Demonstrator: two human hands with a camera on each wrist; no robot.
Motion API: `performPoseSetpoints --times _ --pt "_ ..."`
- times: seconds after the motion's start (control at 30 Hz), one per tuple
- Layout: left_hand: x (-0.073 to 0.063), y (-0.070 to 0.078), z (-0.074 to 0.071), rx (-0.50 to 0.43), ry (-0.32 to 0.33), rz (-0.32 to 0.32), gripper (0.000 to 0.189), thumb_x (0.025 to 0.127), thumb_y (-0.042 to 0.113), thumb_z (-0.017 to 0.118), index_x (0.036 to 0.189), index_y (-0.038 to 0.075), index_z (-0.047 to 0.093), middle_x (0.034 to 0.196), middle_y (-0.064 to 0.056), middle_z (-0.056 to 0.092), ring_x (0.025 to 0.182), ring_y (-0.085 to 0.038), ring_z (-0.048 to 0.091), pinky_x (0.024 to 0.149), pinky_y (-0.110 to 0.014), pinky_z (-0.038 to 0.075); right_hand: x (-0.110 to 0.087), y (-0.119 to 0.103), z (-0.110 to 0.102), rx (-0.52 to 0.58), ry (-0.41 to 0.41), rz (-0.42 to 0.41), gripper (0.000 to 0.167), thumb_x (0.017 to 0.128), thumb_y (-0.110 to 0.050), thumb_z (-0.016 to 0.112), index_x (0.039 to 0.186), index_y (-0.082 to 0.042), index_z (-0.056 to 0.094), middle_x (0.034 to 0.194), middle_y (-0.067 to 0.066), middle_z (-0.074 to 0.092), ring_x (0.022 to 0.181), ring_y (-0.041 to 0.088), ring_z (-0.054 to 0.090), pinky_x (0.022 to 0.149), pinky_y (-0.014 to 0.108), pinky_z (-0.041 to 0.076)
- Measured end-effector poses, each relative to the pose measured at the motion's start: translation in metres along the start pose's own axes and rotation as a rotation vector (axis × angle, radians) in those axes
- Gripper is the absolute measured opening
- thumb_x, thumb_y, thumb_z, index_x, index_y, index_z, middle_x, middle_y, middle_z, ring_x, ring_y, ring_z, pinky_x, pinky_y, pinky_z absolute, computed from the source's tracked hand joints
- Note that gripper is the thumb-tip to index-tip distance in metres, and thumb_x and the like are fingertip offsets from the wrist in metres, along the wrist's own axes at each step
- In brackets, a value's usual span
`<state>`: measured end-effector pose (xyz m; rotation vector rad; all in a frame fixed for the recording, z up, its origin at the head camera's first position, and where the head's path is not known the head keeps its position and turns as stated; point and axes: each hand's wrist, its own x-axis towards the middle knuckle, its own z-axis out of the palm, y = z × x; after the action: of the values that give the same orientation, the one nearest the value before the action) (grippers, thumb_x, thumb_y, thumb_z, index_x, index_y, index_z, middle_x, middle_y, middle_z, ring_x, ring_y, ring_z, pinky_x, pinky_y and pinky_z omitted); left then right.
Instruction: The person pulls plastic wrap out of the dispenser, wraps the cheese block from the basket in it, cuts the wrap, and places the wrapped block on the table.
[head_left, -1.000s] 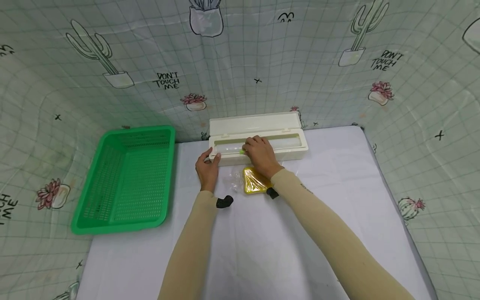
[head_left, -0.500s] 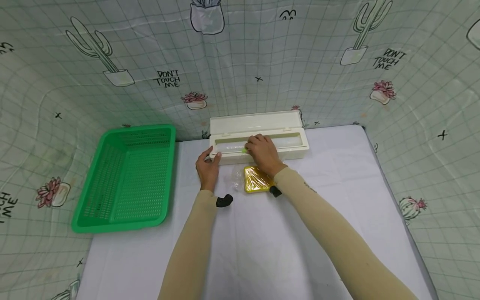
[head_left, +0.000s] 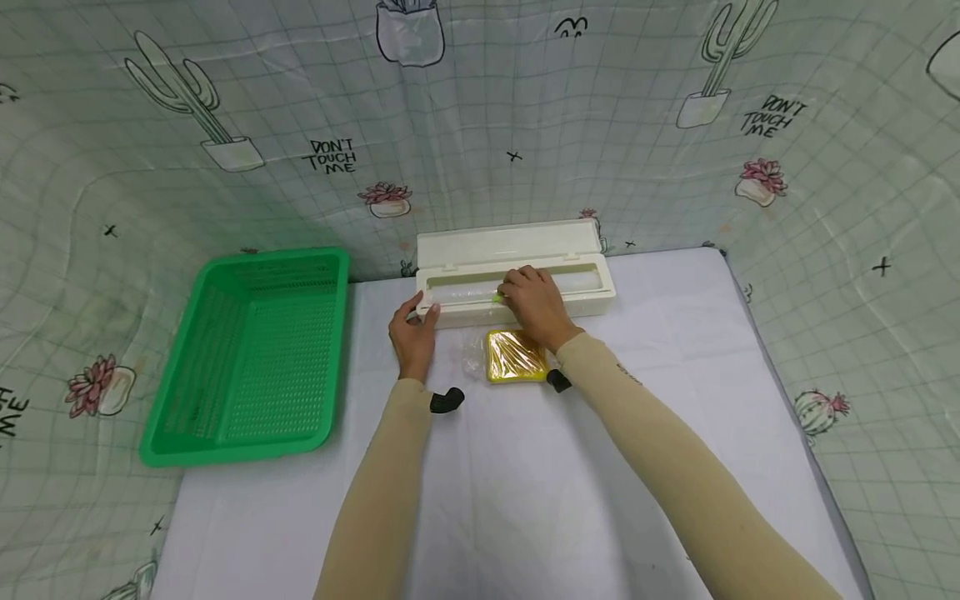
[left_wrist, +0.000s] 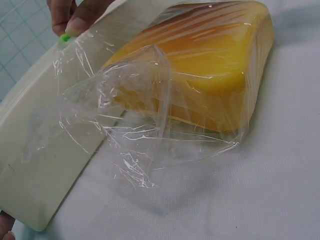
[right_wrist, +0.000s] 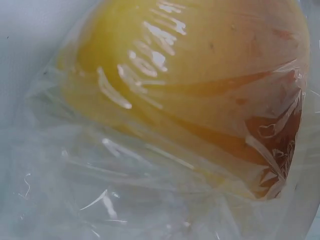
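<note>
A white cling film dispenser (head_left: pixel 461 315) lies at the back of the table with its lid raised and a film roll (head_left: pixel 465 292) inside. My left hand (head_left: pixel 412 340) grips its left end between thumb and fingers. On its front rim my right hand (head_left: pixel 538 307) pinches a small green slide cutter (head_left: pixel 498 297), also visible in the left wrist view as a green tab (left_wrist: pixel 65 38). Just before the dispenser sits a yellow rectangular block-like thing (head_left: pixel 516 357) under clear cling film (left_wrist: pixel 135 135), whose crumpled loose edges stick out at the sides. The right wrist view shows only this wrapped thing (right_wrist: pixel 200 60).
A green perforated plastic basket (head_left: pixel 247 358) stands at the left of the table. White cloth (head_left: pixel 510 500) covers the tabletop. Behind and at both sides hangs a printed grid-pattern curtain (head_left: pixel 480 108), close to the dispenser's raised lid.
My right hand has moved a little to the right along the dispenser's front rim, and the green slide cutter has moved with it. The left hand keeps its grip on the left end.
</note>
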<state>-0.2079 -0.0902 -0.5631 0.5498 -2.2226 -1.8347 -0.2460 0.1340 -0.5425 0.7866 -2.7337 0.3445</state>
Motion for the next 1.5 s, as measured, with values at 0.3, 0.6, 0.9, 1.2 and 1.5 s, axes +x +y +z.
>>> performPoseSetpoints --times 0.3,0.6,0.9,1.2,1.5 --pt "0.000 -0.001 -0.003 -0.003 0.011 -0.007 0.042 0.100 0.014 0.075 0.141 0.009 0.068 0.146 -0.016 0.058 0.111 -0.030 0.061 0.087 -0.032 0.050 -0.007 0.010 -0.004 0.021 0.002 0.016 0.018 0.101 -0.018 0.073 0.114 -0.007 0.079 0.120 0.006 0.072 0.119 0.028 0.061 0.105 0.044 0.046" --pt "0.000 -0.001 -0.003 -0.019 0.003 -0.012 0.041 0.100 0.013 0.075 0.141 0.009 0.068 0.144 -0.017 0.059 0.111 -0.030 0.062 0.086 -0.031 0.051 -0.008 0.010 -0.008 0.013 -0.013 0.019 0.019 0.100 -0.017 0.073 0.114 -0.006 0.079 0.119 0.007 0.072 0.118 0.028 0.061 0.105 0.044 0.046" --pt "0.000 -0.001 -0.001 -0.014 0.003 -0.006 0.041 0.100 0.013 0.075 0.141 0.009 0.068 0.144 -0.017 0.059 0.111 -0.030 0.062 0.084 -0.028 0.049 -0.009 0.012 -0.008 0.008 -0.025 0.021 0.019 0.100 -0.015 0.073 0.115 -0.004 0.078 0.119 0.008 0.072 0.119 0.029 0.061 0.105 0.043 0.045" --pt "-0.001 0.002 0.000 -0.015 0.001 -0.007 0.042 0.100 0.013 0.075 0.141 0.008 0.068 0.145 -0.018 0.059 0.112 -0.031 0.064 0.084 -0.028 0.050 -0.010 0.015 -0.009 0.004 -0.026 0.015 0.019 0.101 -0.014 0.073 0.115 -0.003 0.078 0.118 0.009 0.071 0.120 0.030 0.060 0.106 0.044 0.045" --pt "0.000 0.001 -0.001 -0.014 0.002 -0.015 0.042 0.101 0.013 0.074 0.142 0.008 0.067 0.146 -0.017 0.058 0.115 -0.031 0.063 0.091 -0.037 0.052 -0.011 0.016 -0.008 -0.012 -0.018 -0.009 0.018 0.100 -0.013 0.072 0.114 -0.002 0.077 0.118 0.011 0.071 0.119 0.031 0.061 0.105 0.044 0.046"
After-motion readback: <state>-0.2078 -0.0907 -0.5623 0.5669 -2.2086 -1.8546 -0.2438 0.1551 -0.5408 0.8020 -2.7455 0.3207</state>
